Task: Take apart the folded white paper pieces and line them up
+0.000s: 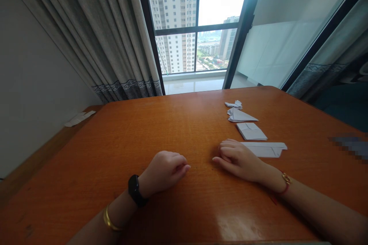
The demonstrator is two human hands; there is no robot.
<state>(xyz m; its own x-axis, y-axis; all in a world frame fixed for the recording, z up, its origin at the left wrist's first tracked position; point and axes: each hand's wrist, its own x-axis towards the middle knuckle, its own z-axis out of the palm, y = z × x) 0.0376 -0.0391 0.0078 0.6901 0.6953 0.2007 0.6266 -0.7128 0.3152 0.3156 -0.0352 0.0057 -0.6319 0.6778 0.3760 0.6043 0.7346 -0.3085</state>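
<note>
My left hand point(166, 172) rests on the orange-brown wooden table point(155, 126), its fingers curled in and nothing seen in them. To its right, my right hand point(240, 160) also lies with fingers curled, beside a long folded white paper strip point(267, 149) whose left end it partly covers. Beyond the strip is a folded white paper square point(251, 131). Farther back sit a pointed folded paper point(241, 115) and a small folded paper piece point(234, 104). No paper shows between the fingers of either hand.
White papers point(79, 118) lie at the far left past the table's edge. A pixelated patch point(352, 146) covers something at the right. Behind the table are a grey curtain point(115, 38) and a dark-framed glass door point(241, 30).
</note>
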